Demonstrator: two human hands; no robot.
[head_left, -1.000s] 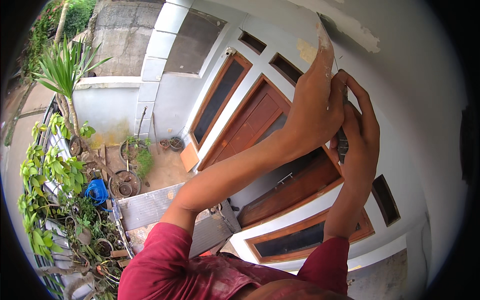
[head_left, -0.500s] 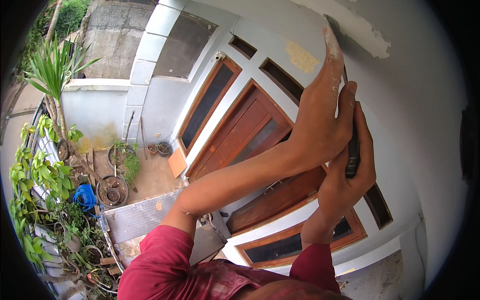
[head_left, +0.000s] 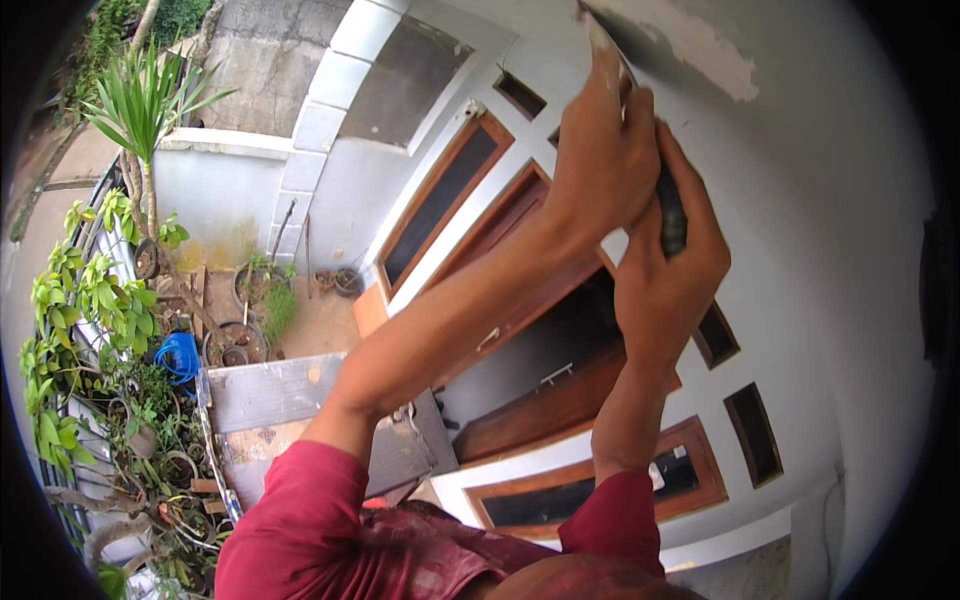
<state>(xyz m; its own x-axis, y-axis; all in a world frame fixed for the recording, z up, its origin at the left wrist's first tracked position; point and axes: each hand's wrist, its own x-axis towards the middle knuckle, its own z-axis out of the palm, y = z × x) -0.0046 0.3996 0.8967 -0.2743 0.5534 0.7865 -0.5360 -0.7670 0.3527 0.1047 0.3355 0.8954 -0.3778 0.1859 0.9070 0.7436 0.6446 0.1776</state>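
Observation:
Overhead, both my hands are on a scraper with a dark, banded handle (head_left: 672,215). My right hand (head_left: 670,275) wraps round that handle. Higher up, my left hand (head_left: 605,150) lies along the tool, its fingers stretched together toward the tip and pressed against the blade. White dust coats those fingertips. The thin dark blade (head_left: 622,52) shows nearly edge-on and partly behind the fingers. Its tip is at the ceiling, beside a ragged pale patch of peeled paint (head_left: 700,50). Whether the edge touches the paint is hard to tell.
Below me stands a grey, worn platform (head_left: 275,390). Potted plants (head_left: 140,350), a blue plastic container (head_left: 178,358) and a spiky-leaved tree (head_left: 140,110) are on the left. Beyond my arms is a house wall with wood-framed windows (head_left: 445,205) and a brown door (head_left: 550,410).
Both hands and the scraper have moved up and to the left in the picture. The view has shifted slightly too. My grip looks the same.

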